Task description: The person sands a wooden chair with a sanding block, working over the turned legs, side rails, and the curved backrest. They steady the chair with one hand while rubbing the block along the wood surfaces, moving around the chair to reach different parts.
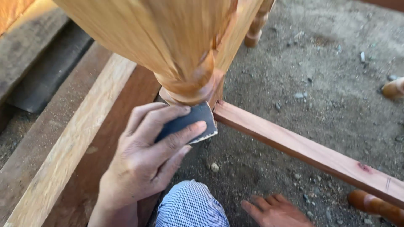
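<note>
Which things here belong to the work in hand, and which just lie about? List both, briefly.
In the work: left hand; dark sandpaper pressed to the turned wooden leg; rail joined to it.
Lying about: planks; stones; dirt ground, where the right hand rests; far leg.

Dark sandpaper sheet [191,122], pale edge, folded, pressed against base of turned wooden leg [189,82]

Right hand [275,212] cut off by bottom edge.
</note>
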